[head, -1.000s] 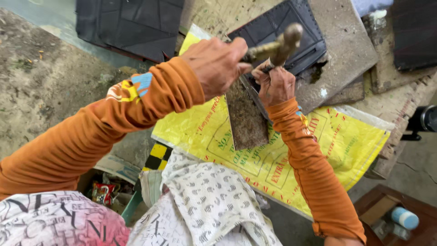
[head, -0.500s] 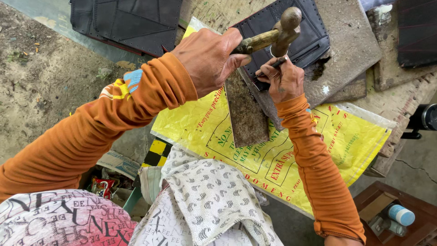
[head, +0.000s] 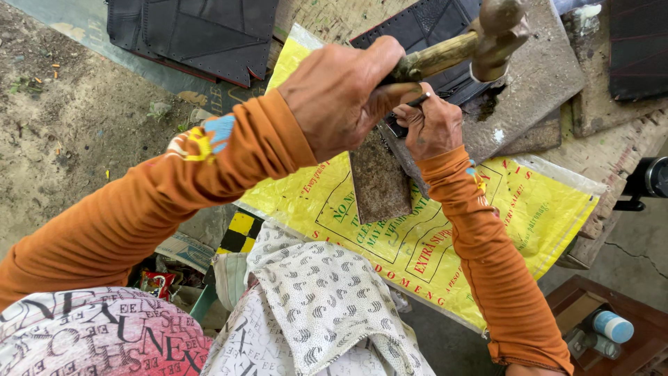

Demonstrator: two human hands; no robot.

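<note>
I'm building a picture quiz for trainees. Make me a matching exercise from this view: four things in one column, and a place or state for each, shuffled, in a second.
Things
1. hammer
2. yellow sack
3. small dark tool
4. blue-capped bottle

Places or states
A. pinched in the right hand
B. standing in a brown tray at lower right
C. gripped by its wooden handle in the left hand
D. spread flat under both forearms

Pairs: 1-C, 2-D, 3-A, 4-B
</note>
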